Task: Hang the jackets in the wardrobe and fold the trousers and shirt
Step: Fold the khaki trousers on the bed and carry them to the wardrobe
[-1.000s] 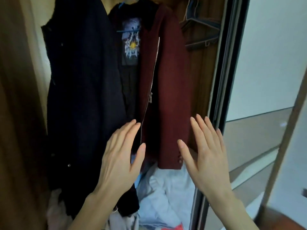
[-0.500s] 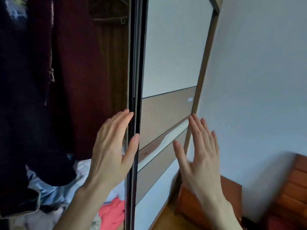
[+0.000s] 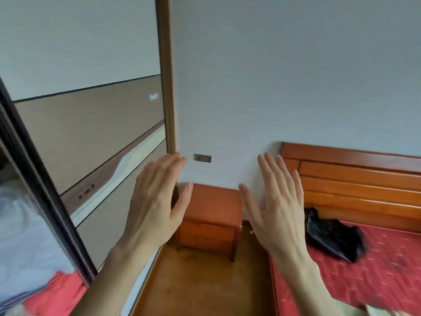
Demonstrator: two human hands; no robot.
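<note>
hands: left (image 3: 155,199) open, empty | right (image 3: 275,206) open, empty

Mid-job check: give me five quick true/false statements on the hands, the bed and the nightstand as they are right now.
1. Both hands are empty, fingers straight. True: the left hand and right hand are raised with palms forward, holding nothing.
2. A dark garment lies on the bed. True: it sits crumpled on the red cover near the headboard.
3. The right hand grips a hanger. False: it holds nothing, and no hanger is in view.
4. The nightstand stands between the wardrobe door and the bed. True.
5. The garment on the bed is neatly folded. False: it is bunched up.
</note>
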